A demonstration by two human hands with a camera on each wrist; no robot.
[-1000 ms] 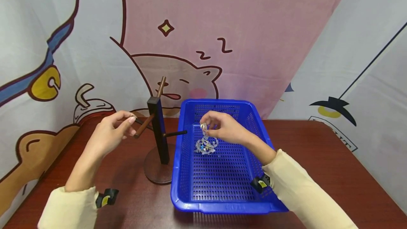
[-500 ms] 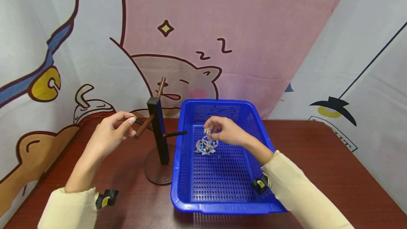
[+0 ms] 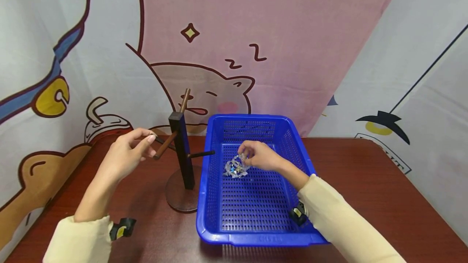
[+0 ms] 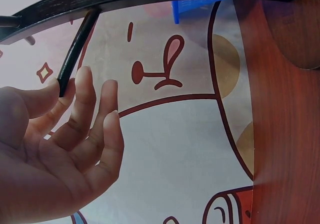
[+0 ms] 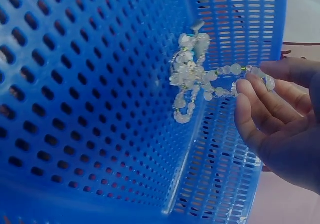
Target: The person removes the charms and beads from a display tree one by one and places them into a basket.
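Observation:
My left hand [image 3: 126, 153] pinches the tip of a black peg [image 4: 77, 54] on a dark wooden stand [image 3: 183, 149] with several pegs. In the head view my right hand [image 3: 261, 156] is inside the blue basket [image 3: 256, 238], over its left half. Thumb and fingers of that hand pinch one end of a clear beaded bracelet [image 5: 225, 70], seen best in the right wrist view. Its other end runs into a tangled pile of bead bracelets [image 3: 234, 169], pale and glassy with blue and gold bits, on the basket floor.
The stand's round base [image 3: 180, 196] rests on the reddish-brown table [image 3: 365, 182], close to the basket's left side. A bare lower peg [image 3: 202, 154] reaches over the basket's rim. Behind everything hangs a cartoon-printed cloth [image 3: 278, 60].
My right hand has moved down and slightly right, bringing the pinched bracelet lower and nearer the pile. My left hand stays at the peg's tip.

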